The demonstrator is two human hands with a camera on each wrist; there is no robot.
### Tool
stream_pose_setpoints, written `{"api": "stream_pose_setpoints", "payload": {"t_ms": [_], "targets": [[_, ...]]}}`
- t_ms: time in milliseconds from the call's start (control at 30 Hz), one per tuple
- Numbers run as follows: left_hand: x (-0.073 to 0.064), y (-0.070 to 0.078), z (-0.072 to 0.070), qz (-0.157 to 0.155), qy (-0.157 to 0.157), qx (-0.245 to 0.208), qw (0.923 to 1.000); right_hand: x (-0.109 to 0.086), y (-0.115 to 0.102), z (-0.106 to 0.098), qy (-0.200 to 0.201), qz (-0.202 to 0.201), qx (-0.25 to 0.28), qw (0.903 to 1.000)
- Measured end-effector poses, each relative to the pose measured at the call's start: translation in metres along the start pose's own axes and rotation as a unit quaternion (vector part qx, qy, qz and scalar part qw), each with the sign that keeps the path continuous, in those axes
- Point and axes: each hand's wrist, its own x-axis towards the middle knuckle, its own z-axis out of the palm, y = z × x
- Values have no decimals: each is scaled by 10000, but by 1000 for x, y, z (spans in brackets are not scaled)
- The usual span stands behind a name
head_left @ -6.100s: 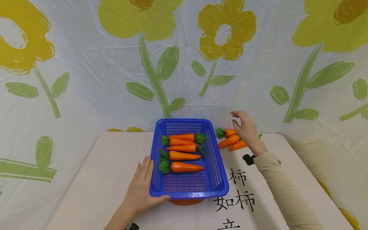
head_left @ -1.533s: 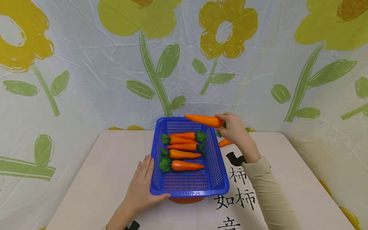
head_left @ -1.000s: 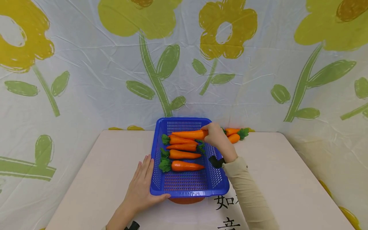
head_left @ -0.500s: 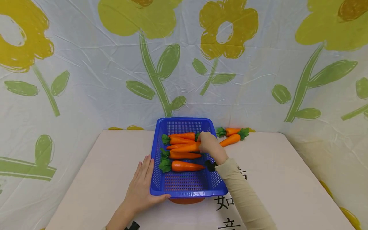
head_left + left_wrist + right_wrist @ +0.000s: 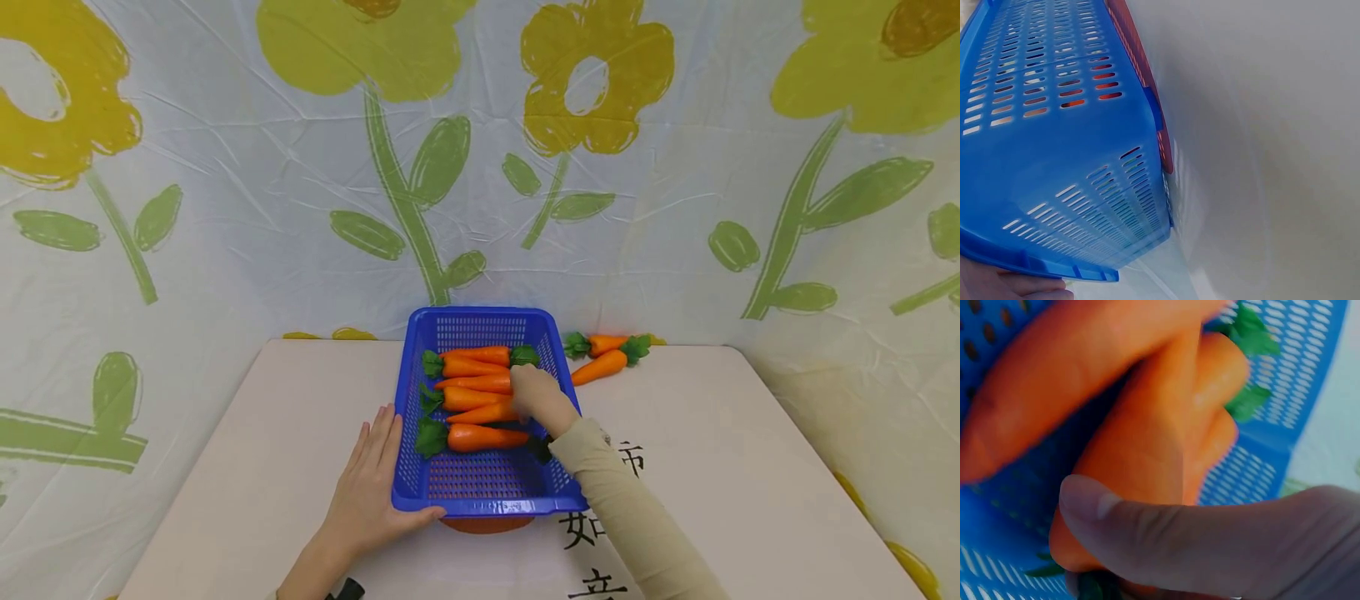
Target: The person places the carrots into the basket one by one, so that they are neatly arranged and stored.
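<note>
A blue plastic basket [image 5: 487, 505] stands in the middle of the table, holding several orange carrots with green tops. My right hand [image 5: 542, 398] reaches over its right side and grips a carrot [image 5: 480, 413] near its thick end. In the right wrist view the thumb [image 5: 1147, 531] lies across that carrot, and its green top is partly hidden below. The held carrot lies between a carrot [image 5: 480, 438] in front and another carrot [image 5: 468, 399] behind. My left hand [image 5: 367, 483] rests against the basket's front left corner, fingers straight along its side and thumb along the front rim.
Two carrots [image 5: 600, 365] lie on the table [image 5: 720, 433] just right of the basket's far end. A flower-printed cloth [image 5: 630, 250] hangs behind. A reddish-brown shape [image 5: 487, 525] shows under the basket's front edge. Black characters are printed on the tabletop.
My right hand has taken a carrot from the pile at right, carried it left into the basket and lowered it toward the front among the others. The left hand has stayed put.
</note>
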Motion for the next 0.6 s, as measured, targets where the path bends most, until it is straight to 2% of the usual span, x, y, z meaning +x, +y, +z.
{"api": "stream_pose_setpoints", "payload": {"t_ms": [33,167,233,467,600], "targets": [[0,0,0,6,11,-2,10000,-7,-3,-5,-5,160,-357,9992],[0,0,0,50,71,-31,10000,-20,-7,-8,-90,-66,-214,9997],[0,0,1,72,98,-38,9999,-24,-10,-9,-90,54,-236,9997],[1,-1,1,108,152,-15,9998,-24,-12,-10,-24,286,-597,9978],[1,-1,0,100,134,-5,9999,-24,-11,-9,-8,250,-332,9991]]}}
